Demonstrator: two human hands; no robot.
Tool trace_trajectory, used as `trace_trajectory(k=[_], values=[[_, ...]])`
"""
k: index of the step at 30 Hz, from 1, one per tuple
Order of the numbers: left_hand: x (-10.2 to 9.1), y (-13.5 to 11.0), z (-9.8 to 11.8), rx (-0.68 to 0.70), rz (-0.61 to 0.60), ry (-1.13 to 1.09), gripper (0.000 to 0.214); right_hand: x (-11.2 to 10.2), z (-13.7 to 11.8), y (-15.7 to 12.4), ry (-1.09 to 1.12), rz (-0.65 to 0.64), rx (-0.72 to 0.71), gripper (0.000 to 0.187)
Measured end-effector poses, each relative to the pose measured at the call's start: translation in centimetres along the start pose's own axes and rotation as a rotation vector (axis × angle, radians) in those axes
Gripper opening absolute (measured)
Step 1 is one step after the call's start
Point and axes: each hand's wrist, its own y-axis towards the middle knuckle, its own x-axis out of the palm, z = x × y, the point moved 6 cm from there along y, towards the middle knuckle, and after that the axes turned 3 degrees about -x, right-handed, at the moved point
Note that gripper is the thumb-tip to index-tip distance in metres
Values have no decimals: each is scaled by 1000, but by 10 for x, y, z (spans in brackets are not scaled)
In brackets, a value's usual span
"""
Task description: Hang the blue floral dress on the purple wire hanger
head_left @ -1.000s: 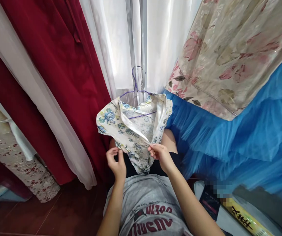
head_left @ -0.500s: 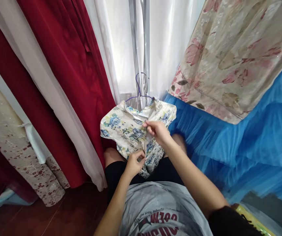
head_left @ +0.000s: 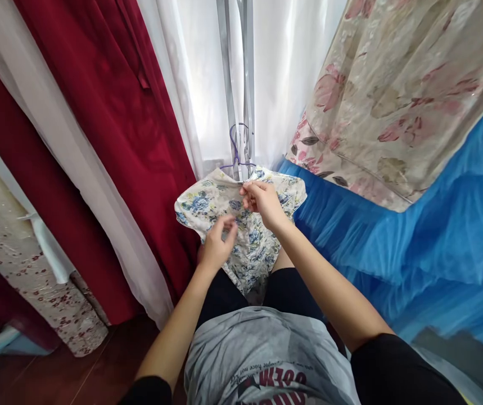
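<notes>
A white blouse point(head_left: 249, 239) with blue and yellow-green flowers hangs in front of my legs on a purple wire hanger point(head_left: 237, 152). At the top of its centre opening, by the neckline, my right hand point(head_left: 262, 203) is closed in a pinch. Whatever small part sits between those fingertips is hidden. My left hand point(head_left: 219, 244) hovers over the left side of the blouse, with thumb and fingers apart and nothing in them. The blouse's front lies joined along the middle below my right hand.
Grey metal bars point(head_left: 247, 73) stand behind the hanger, before a white curtain point(head_left: 199, 67). Red fabric point(head_left: 140, 157) hangs at left. On the right are a pink-flowered cloth point(head_left: 376, 118) and blue tulle point(head_left: 371, 242). Dark red floor tiles point(head_left: 110, 365) show below.
My right hand has moved up to the neckline, and the gap in the blouse's centre has closed. My left hand has let go of the lower opening and lifted up and left.
</notes>
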Motion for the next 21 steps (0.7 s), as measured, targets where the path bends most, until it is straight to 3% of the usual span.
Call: trace_trajectory(k=[2, 6, 9, 12, 16, 19, 21], values=[[-17, 40, 28, 81, 99, -14, 34, 1, -5, -3, -49, -32, -59, 24], [-22, 99, 62, 204, -16, 16, 21, 1, -12, -1, -109, -67, -152, 25], [-22, 111, 72, 249, -11, 72, 23, 0, -2, 5, -126, -50, -209, 27], [-33, 112, 70, 208, 117, -6, 25, 1, 25, 10, -232, -66, -211, 32], [-82, 116, 37, 99, 431, -140, 24, 0, 60, -1, -331, -133, -93, 36], [-122, 113, -26, -111, 624, -379, 16, 1, 68, -20, -277, -182, -56, 34], [-129, 101, -79, -353, 686, -672, 19, 6, 69, -31, -252, -222, -49, 33]])
